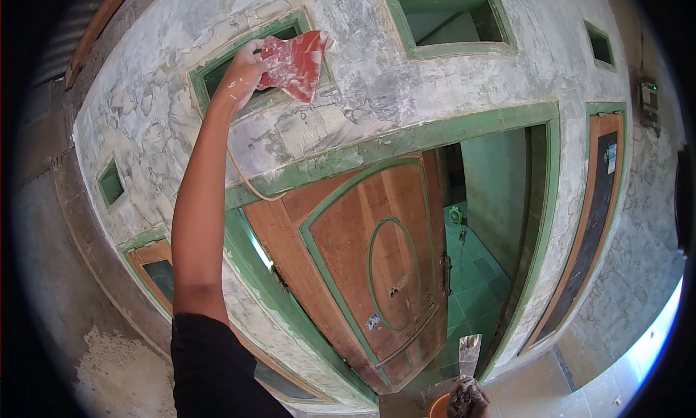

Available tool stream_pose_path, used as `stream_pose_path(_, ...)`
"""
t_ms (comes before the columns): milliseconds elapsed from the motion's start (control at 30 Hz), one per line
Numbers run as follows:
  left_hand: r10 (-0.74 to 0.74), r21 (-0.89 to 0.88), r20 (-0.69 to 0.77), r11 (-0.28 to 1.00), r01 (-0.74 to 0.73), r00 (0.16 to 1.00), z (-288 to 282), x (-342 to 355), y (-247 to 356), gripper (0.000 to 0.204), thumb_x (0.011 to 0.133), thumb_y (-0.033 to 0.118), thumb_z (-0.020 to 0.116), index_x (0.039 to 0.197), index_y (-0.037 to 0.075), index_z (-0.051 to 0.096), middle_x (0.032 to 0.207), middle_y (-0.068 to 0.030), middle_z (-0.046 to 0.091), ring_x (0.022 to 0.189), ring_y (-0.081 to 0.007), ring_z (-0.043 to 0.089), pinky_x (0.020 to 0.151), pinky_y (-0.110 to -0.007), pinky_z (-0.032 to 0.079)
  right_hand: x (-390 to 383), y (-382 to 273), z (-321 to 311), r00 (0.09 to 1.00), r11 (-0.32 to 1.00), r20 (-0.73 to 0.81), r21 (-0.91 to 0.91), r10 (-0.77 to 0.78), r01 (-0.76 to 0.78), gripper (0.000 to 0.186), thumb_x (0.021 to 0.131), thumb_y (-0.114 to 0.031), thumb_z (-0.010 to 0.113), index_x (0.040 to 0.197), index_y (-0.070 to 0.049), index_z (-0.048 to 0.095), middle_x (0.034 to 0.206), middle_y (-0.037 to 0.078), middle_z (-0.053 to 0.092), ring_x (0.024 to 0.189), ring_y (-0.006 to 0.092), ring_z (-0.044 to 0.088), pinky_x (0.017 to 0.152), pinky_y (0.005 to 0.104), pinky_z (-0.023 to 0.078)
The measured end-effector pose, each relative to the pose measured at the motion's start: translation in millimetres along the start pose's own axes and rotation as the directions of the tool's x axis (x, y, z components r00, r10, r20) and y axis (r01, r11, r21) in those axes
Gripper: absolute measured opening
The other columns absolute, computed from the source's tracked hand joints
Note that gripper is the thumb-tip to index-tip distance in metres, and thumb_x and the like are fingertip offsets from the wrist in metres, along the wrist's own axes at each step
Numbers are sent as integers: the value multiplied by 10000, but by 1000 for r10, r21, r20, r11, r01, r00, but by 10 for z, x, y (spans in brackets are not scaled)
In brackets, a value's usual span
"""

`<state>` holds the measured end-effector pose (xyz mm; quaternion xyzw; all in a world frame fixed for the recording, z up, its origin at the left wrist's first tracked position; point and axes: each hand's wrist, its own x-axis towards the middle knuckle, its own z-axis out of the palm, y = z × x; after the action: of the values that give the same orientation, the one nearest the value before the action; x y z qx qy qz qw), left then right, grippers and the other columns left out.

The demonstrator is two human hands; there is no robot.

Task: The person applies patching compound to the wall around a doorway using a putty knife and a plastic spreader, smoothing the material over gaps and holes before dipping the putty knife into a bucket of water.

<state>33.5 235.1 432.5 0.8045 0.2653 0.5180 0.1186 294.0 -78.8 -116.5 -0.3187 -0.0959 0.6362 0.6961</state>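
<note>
My left arm is stretched up to the plastered wall above the door. My left hand (243, 76) is closed on the edge of a red plastic spreader (292, 66), smeared with whitish filler. The spreader lies over the right part of a green-framed vent opening (210, 76), and its far edge reaches the wall beside it. Low in the picture, my right hand (475, 402) is closed round the dirty handle of a putty knife (470, 353), blade pointing up. An orange rounded thing (438, 406) shows next to that hand, mostly cut off by the lower edge.
A brown wooden door (366, 266) with green trim stands ajar in a green frame (406, 142). Through the doorway a green fan (455, 215) stands on a tiled floor. A thin cord (243, 179) hangs beside my arm. A meter box (649, 97) is at far right.
</note>
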Motion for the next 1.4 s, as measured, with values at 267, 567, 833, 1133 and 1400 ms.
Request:
stream_pose_path(267, 121, 307, -134, 949, -75, 984, -93, 154, -159, 366, 832, -68, 431, 1195, -68, 477, 1049, -124, 607, 901, -152, 596, 801, -265, 464, 102, 130, -92, 999, 999, 54, -48, 0, 3, 288, 938, -369, 447, 955, -87, 501, 594, 15, 458, 371, 89, 364, 314, 227, 307)
stream_pose_path(567, 159, 127, -66, 980, -150, 985, 140, 155, -200, 345, 843, 45, 513, 1175, -47, 519, 1013, -109, 621, 862, -146, 584, 779, -274, 452, 36, -7, 43, 997, 998, -59, 43, 40, -37, 253, 948, -333, 433, 943, -88, 497, 592, 16, 457, 339, 83, 337, 307, 219, 298)
stream_pose_path(833, 237, 218, -312, 960, -173, 920, -3, 116, -229, 202, 815, 53, 534, 972, -49, 611, 845, -75, 642, 740, -114, 577, 679, -264, 445, 2, -4, -35, 999, 1000, 20, -14, 26, -26, 230, 952, -313, 433, 921, -92, 489, 585, 6, 420, 354, 83, 326, 309, 212, 291)
stream_pose_path(1133, 317, 432, -313, 887, -163, 895, -45, 260, -441, 235, 744, 66, 552, 945, -40, 615, 784, -115, 631, 696, -173, 580, 678, -320, 454, 10, 20, -40, 1000, 999, 9, -47, 3, -3, 249, 941, -343, 446, 984, -105, 505, 641, 18, 467, 376, 85, 349, 328, 221, 307)
stream_pose_path(1400, 249, 192, -290, 961, -199, 924, 157, 91, -321, 221, 763, 52, 519, 924, -75, 601, 793, -138, 625, 716, -175, 576, 696, -311, 441, -36, -26, -12, 994, 999, -96, -18, 47, -49, 277, 932, -365, 453, 1009, -106, 514, 663, 26, 500, 383, 94, 384, 320, 230, 311)
